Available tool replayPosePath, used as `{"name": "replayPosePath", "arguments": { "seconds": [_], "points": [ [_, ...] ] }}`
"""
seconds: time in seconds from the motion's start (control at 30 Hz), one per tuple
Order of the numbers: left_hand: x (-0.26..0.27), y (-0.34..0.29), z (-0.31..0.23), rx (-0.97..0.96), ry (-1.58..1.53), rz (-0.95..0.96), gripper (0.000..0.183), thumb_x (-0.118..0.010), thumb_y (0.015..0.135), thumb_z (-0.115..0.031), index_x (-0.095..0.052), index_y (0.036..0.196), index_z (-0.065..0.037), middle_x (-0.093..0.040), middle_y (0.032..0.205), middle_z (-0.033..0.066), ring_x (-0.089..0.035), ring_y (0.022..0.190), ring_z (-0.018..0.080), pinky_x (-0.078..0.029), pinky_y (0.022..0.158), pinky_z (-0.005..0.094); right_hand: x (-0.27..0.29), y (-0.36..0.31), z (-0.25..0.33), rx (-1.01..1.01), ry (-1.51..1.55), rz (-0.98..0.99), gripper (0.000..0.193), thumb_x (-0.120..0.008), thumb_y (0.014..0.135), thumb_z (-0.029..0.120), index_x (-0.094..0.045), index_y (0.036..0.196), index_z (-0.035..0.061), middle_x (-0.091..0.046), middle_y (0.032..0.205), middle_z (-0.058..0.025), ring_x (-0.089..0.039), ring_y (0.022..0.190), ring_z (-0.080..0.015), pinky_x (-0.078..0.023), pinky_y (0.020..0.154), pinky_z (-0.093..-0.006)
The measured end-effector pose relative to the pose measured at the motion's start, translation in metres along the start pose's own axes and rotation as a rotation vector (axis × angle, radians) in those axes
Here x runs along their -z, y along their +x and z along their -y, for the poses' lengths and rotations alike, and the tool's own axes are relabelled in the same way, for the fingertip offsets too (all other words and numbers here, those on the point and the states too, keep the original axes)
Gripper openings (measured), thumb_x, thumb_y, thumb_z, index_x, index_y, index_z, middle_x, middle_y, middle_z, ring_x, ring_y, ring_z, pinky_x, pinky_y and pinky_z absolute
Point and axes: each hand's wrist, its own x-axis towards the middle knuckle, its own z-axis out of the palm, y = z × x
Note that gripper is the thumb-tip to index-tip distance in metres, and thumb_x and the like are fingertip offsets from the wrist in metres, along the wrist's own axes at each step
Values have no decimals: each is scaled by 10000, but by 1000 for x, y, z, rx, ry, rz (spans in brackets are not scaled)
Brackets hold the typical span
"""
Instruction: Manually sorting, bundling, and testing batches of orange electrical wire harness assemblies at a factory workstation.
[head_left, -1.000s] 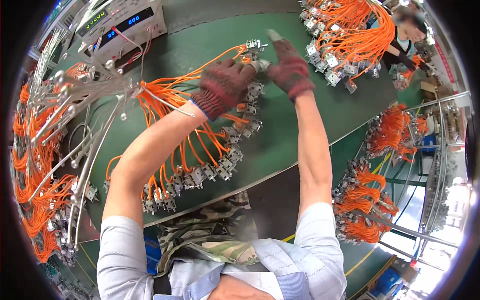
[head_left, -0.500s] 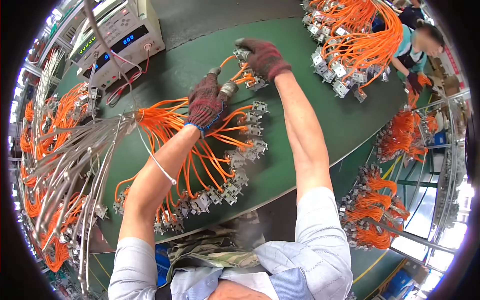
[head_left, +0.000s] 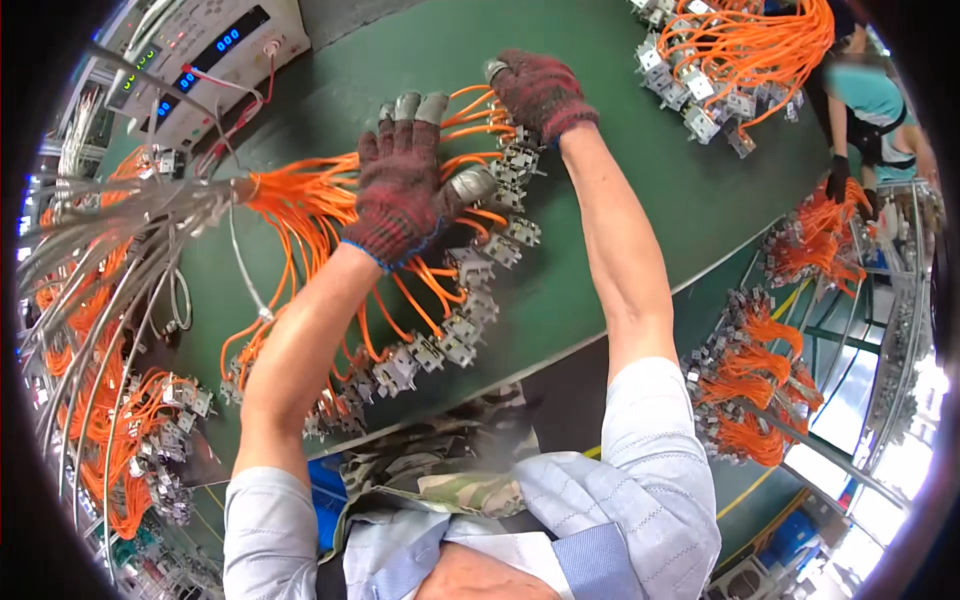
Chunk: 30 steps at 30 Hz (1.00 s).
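A bundle of orange cables (head_left: 290, 190) fans out over the green table, each ending in a small silver metal fitting (head_left: 460, 340). My left hand (head_left: 400, 185), in a dark red knit glove with grey-wrapped fingertips, lies over the cables with its fingers spread. Beyond it to the right, my right hand (head_left: 545, 95), gloved alike, curls over the far end of the row of fittings. Orange cables run in under its fingers, and the fitting in its grip is mostly hidden. More fittings (head_left: 515, 165) line up just below this hand.
At the back left stands a bench instrument (head_left: 205, 65) with lit displays and leads. Grey sleeved wires (head_left: 100, 230) spread leftward from the bundle. Another orange cable pile (head_left: 745, 50) lies at the far right. A co-worker (head_left: 880, 120) handles cables beyond the table edge; hanging bundles (head_left: 750, 390) are at right.
My left hand has spread its fingers flat over the cables. My right hand has shifted slightly, and the far fittings now lie closer together in a row. The view has turned a little.
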Motion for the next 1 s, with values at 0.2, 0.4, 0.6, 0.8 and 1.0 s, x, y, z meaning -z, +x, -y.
{"name": "replayPosePath", "arguments": {
  "seconds": [0.2,0.4,0.6,0.8,1.0],
  "points": [
    [10,-12,8,-268,-250,147,806,-516,981,-617,-445,1494,1,-619,1207,248,-583,1134,441,-432,997,516,20,-66,21,-161,-141,44,419,-508,976,412,-716,1081,64,-726,1066,-195,-678,1012,-421,-529,900,-511],
    [20,-25,15,-392,-239,290,683,-584,910,-463,-497,1504,-136,-593,1269,192,-546,1216,406,-422,1001,517,18,-130,51,-281,-248,32,395,-523,940,365,-757,938,46,-739,966,-204,-715,921,-395,-564,817,-505],
    [4,-22,23,-466,-262,253,751,-647,853,-491,-489,1519,-182,-578,1326,187,-535,1253,414,-425,1039,539,10,-152,54,-291,-315,-104,418,-542,947,424,-752,1011,68,-742,1005,-189,-716,931,-392,-570,814,-497],
    [22,-40,32,-485,12,81,658,-670,889,-490,-527,1460,-195,-601,1368,118,-558,1276,349,-439,1055,523,-8,-140,53,-61,-608,62,230,-631,941,252,-745,1067,97,-725,1085,-194,-721,995,-397,-597,804,-508],
    [141,-117,39,-142,-274,122,405,-684,942,-398,-705,1220,-105,-710,1140,141,-665,1105,361,-532,967,482,-11,-154,0,-23,-508,-40,298,-514,993,298,-729,1024,94,-708,1058,-230,-679,972,-448,-549,764,-527]
  ]
}}
